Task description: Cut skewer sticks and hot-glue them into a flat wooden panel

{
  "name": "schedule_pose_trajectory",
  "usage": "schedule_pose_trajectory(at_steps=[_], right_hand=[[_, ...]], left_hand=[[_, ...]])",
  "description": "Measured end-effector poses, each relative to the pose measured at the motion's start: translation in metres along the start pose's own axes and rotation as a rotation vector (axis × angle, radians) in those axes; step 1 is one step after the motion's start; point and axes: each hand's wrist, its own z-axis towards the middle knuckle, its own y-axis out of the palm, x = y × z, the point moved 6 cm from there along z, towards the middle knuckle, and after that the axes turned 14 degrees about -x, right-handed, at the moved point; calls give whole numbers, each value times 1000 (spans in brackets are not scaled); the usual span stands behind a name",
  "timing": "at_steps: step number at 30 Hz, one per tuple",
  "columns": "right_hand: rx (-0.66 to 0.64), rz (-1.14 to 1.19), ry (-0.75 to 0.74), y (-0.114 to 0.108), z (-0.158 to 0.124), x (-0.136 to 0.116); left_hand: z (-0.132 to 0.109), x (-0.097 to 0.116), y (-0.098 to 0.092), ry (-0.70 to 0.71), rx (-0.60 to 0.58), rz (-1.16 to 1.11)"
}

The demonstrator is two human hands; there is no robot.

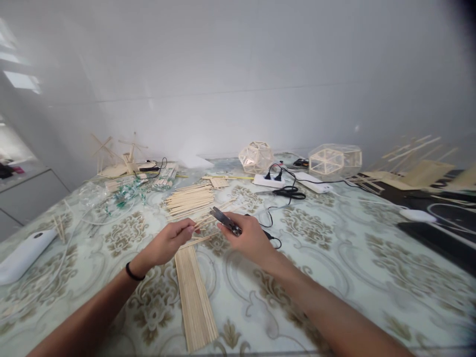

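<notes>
My left hand (169, 243) is closed, pinching a thin wooden stick (203, 221) whose free part points right. In my right hand (248, 239) are grey metal pliers (225, 220), gripped with the jaws pointing up and left near the stick. Whether the jaws touch it I cannot tell. Just beyond both hands lies a pile of loose wooden sticks (189, 199). A flat row of longer wooden strips (195, 297) stretches from below the hands toward the table's front edge.
Two wooden-stick polyhedron frames (256, 157) (334, 159) stand at the back. White power strips (269, 181), black scissors (288, 192) and cables lie before them. At left are green-and-clear plastic pieces (126, 194) and a white device (28, 255); at right, a black slab (439, 245).
</notes>
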Motion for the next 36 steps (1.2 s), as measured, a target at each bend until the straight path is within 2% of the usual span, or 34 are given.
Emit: schedule_pose_trajectory(at_steps=[4, 9, 11, 15, 17, 21, 24, 26, 31, 36], right_hand=[[30, -85, 105, -3, 1, 7], [50, 43, 163, -6, 1, 10], [9, 222, 174, -3, 1, 10], [-195, 751, 188, 13, -1, 1], [-255, 936, 191, 20, -3, -6], [-294, 1108, 201, 33, -6, -12], [-310, 1144, 192, 41, -7, -13], [-324, 1142, 202, 45, -7, -13], [-224, 1098, 229, 36, -3, -4], [44, 1094, 198, 2, 4, 14]], left_hand=[[-1, -6, 2, -26, -9, -217], [2, -8, 2, 59, -1, -424], [3, -4, 1, 95, 19, -385], [3, -1, 0, 119, 87, -228], [3, -2, 3, 114, 86, -206], [3, -2, 21, 98, -51, -319], [3, 0, 35, 70, -182, -392], [3, 0, 39, 56, -220, -408], [3, -7, 35, -13, -186, -370], [2, -7, 32, -57, -206, -359]])
